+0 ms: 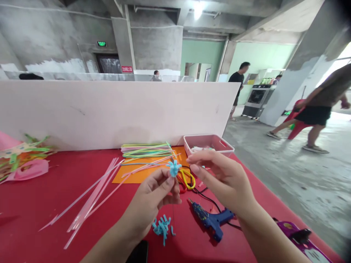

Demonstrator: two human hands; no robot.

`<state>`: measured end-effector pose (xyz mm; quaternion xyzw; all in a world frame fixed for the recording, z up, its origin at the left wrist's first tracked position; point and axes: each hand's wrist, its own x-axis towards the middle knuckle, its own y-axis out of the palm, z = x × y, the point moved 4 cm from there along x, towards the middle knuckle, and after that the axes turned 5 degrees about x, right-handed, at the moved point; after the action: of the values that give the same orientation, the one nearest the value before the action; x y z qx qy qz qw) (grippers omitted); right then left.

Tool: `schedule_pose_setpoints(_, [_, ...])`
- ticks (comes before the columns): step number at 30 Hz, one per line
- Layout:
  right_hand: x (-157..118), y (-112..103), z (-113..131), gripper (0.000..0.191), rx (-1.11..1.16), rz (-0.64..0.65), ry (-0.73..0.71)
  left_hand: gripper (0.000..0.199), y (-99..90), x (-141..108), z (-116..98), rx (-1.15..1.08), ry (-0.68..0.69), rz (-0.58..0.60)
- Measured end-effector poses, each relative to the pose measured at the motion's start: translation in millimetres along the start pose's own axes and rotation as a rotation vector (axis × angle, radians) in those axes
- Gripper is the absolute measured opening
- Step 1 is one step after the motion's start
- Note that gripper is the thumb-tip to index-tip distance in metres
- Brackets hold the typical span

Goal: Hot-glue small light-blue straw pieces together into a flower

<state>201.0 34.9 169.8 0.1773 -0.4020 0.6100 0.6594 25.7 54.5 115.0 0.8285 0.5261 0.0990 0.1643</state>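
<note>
Between the thumb and fingertips of my left hand [160, 191] is a small light-blue fuzzy flower [174, 168], its short petals spread out on top. A thin stem seems to hang below it. My right hand [223, 179] hovers just right of the flower, thumb and fingers slightly apart, with nothing visible between them. Below my left hand lies a pile of short, bent blue pipe cleaner pieces [162, 227]. A blue glue gun [210, 219] rests on the red table [104, 239] under my right hand. Behind the flower are scissors with yellow and red handles [188, 179], partly hidden.
Bundled coloured strips [145, 150] lie on an orange sheet [120, 177], with pink strips [94, 199] to the left. A pink basket [208, 140] stands behind, against a white partition [117, 113]. A black cord [210, 199] runs near the glue gun. People are beyond the table.
</note>
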Motion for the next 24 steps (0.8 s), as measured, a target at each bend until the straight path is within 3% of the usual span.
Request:
schedule_pose_setpoints(5, [-7.5, 3.0, 30.5, 0.02, -0.095, 0.03, -0.205, 0.034, 6.0, -10.7, -1.9, -0.009, -0.007, 0.065])
schedule_pose_setpoints(13, [-12.6, 5.2, 36.9, 0.022, -0.099, 0.015, -0.193, 0.028, 12.6, -17.9, -7.6, -0.009, 0.014, 0.15])
schedule_pose_setpoints(24, [-10.1, 1.0, 42.1, 0.013, -0.203, 0.011, -0.26, 0.033, 15.3, -25.4, -7.9, -0.135, -0.221, 0.166])
